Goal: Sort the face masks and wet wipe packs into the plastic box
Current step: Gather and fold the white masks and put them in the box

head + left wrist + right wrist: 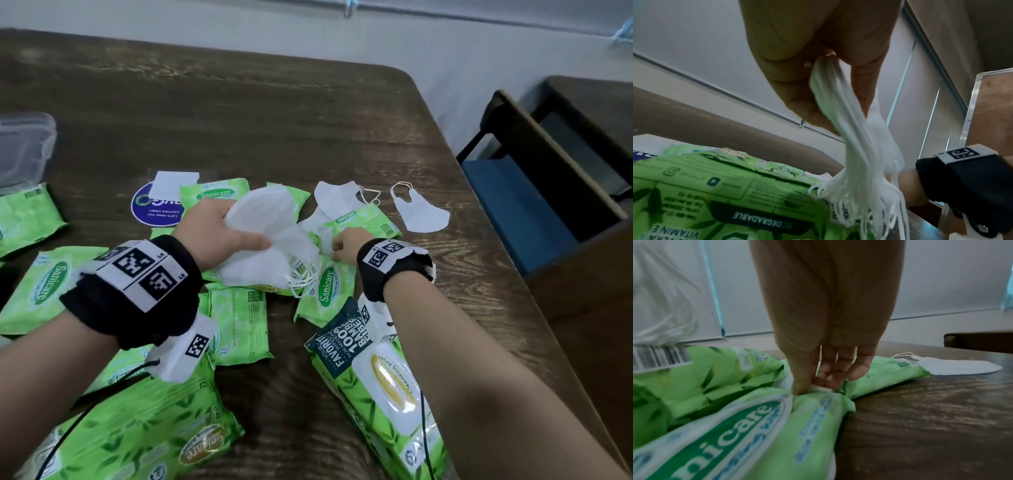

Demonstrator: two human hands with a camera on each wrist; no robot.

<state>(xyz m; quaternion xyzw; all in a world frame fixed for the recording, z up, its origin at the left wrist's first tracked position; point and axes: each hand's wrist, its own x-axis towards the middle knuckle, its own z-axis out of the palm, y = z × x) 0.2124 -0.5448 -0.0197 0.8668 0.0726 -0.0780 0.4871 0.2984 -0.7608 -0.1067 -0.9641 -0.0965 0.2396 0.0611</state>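
Note:
My left hand (219, 233) grips a stack of white face masks (270, 240) above the pile, and their ear loops (865, 199) dangle in the left wrist view. My right hand (346, 245) reaches down between green wet wipe packs (329, 287) and pinches the white edge of a mask (821, 388) lying there. Two more white masks (423, 214) (337, 197) lie flat on the table to the right. Several green wipe packs (239, 322) are scattered across the table. The clear plastic box (24, 150) stands at the far left.
Two large bamboo-print wipe packs (380, 383) (144, 442) lie close under my forearms. A round blue sticker (154, 209) sits on the wooden table (274, 120). A chair with a blue seat (534, 205) stands beyond the table's right edge.

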